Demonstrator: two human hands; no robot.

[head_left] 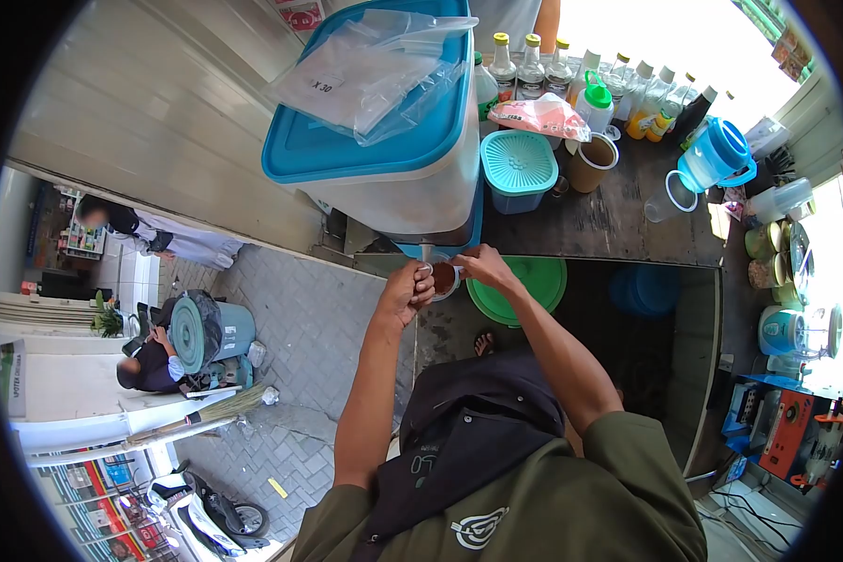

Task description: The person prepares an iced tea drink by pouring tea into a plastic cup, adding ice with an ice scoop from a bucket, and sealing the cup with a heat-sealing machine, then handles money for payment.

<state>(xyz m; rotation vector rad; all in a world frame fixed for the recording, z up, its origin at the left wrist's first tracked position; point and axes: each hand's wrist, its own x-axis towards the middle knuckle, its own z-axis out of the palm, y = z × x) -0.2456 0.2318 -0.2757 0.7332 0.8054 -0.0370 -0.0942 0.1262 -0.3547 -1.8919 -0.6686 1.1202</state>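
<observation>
My left hand [407,291] is closed, its fingertips curled at the small tap [427,253] low on the big clear drink dispenser [384,199]. Right under the tap is a clear plastic cup [444,279] with brown liquid inside. The fingers of my right hand [488,268] pinch the cup's rim from the right side. A blue lid [295,161] covers the dispenser, and a clear plastic bag [356,89] with a label lies on top. Below my right forearm sits a green basin [539,286], partly hidden.
On the dark wooden counter [609,220] stand a turquoise lidded tub [519,167], a brown-filled container [592,164], several bottles [530,70] and a blue-lidded pitcher [712,159]. A blue bucket [644,288] is underneath. Outside on the left are two people and a parked motorbike [206,510].
</observation>
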